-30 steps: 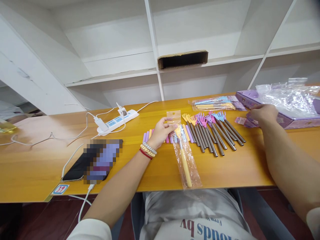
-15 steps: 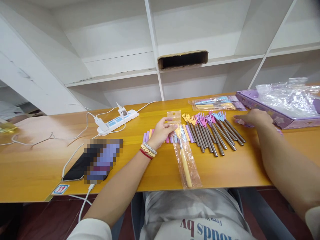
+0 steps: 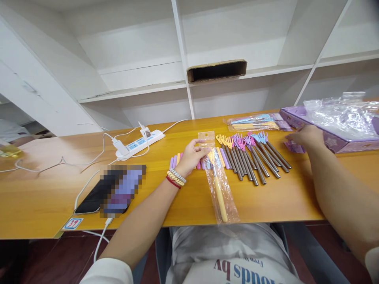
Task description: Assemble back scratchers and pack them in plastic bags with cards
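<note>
My left hand (image 3: 194,157) pinches the top of a clear plastic bag (image 3: 227,201). Inside the bag lies a yellow back scratcher (image 3: 220,197) with a hand-shaped head and a metal neck. My right hand (image 3: 308,136) is beside the purple box, its fingers bent down at a small purple card (image 3: 294,147); its fingertips are partly hidden. Between my hands, several back scratcher heads on metal rods (image 3: 254,157) lie in a fanned row, coloured yellow, purple, pink and blue. Several pastel handles (image 3: 223,158) lie partly behind my left hand and the bag.
A purple box (image 3: 340,146) at the right holds a heap of clear bags (image 3: 346,118). Bagged back scratchers (image 3: 254,122) lie at the back. To the left are a power strip (image 3: 139,144), white cables and two phones (image 3: 100,195). A cardboard box (image 3: 217,71) stands on the shelf.
My right hand has shifted right, toward me, and its fingers have drawn in at the purple card, which shows more below them. My left hand and the bag stay in place.
</note>
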`<action>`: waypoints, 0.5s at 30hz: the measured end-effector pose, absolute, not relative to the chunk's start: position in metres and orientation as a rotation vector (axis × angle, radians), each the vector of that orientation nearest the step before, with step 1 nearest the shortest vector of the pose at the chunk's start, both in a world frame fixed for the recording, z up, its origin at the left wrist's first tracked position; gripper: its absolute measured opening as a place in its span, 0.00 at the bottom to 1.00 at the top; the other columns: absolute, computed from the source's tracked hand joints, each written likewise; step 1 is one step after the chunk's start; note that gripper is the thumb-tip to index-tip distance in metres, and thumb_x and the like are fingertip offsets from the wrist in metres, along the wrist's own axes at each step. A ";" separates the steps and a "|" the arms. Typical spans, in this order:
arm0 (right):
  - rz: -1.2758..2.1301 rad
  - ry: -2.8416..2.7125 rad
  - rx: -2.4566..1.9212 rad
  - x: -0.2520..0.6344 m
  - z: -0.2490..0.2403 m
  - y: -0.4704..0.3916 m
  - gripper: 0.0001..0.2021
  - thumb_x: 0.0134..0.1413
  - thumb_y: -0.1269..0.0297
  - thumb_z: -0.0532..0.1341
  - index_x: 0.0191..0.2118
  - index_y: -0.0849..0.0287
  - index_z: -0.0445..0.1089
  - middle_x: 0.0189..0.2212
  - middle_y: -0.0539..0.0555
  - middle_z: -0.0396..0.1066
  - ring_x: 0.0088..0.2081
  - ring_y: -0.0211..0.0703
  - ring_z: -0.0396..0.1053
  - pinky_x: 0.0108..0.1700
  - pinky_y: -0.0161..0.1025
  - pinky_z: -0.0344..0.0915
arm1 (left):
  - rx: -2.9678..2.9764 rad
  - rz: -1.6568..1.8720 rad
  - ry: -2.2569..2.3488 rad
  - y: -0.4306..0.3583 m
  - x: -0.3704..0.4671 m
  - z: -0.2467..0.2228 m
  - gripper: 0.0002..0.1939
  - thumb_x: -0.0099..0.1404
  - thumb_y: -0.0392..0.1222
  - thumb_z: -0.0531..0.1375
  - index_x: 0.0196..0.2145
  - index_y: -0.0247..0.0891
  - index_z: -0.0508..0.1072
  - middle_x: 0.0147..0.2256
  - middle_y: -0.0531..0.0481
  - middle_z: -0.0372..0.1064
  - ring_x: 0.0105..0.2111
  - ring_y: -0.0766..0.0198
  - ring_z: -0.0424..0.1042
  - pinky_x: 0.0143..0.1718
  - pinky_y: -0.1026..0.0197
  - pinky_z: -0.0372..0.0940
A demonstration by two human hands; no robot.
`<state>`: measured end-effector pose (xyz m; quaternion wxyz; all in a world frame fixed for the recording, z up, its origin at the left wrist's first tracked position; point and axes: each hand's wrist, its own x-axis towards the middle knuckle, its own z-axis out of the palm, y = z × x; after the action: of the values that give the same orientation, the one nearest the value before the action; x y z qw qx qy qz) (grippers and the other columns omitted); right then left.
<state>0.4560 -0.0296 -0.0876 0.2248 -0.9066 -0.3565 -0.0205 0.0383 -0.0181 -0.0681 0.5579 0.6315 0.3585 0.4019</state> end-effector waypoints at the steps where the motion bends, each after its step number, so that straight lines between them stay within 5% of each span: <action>1: -0.052 -0.956 -2.441 0.452 -0.084 -0.030 0.14 0.39 0.57 0.66 0.28 0.64 0.72 0.25 0.63 0.70 0.29 0.48 0.67 0.30 0.42 0.59 | 1.486 0.951 0.840 -0.018 0.038 -0.068 0.22 0.55 0.45 0.65 0.44 0.38 0.62 0.22 0.58 0.62 0.15 0.74 0.60 0.11 0.71 0.53; 5: -0.203 -0.968 -2.128 0.418 -0.063 -0.034 0.13 0.51 0.57 0.59 0.29 0.65 0.69 0.26 0.62 0.70 0.26 0.41 0.65 0.32 0.40 0.58 | 1.481 0.932 0.834 -0.020 0.039 -0.067 0.21 0.55 0.45 0.64 0.43 0.39 0.61 0.22 0.58 0.64 0.14 0.74 0.60 0.11 0.71 0.53; 8: -0.043 -1.111 -1.745 0.378 -0.053 -0.038 0.14 0.60 0.56 0.51 0.40 0.63 0.62 0.30 0.60 0.72 0.18 0.33 0.61 0.25 0.36 0.57 | 1.494 0.903 0.835 -0.022 0.040 -0.067 0.21 0.56 0.46 0.64 0.43 0.39 0.60 0.22 0.58 0.63 0.13 0.73 0.60 0.10 0.70 0.52; 15: 0.392 -1.492 -1.199 0.288 -0.065 -0.043 0.09 0.53 0.60 0.59 0.37 0.56 0.58 0.25 0.49 0.68 0.19 0.36 0.63 0.22 0.35 0.60 | 1.533 0.821 0.845 -0.023 0.040 -0.066 0.23 0.56 0.48 0.64 0.45 0.39 0.61 0.21 0.59 0.63 0.14 0.74 0.61 0.12 0.71 0.51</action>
<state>0.2877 -0.0432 -0.0648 0.5596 -0.5084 -0.6330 0.1663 0.0402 -0.0234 -0.0664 0.5682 0.6524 0.3595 0.3495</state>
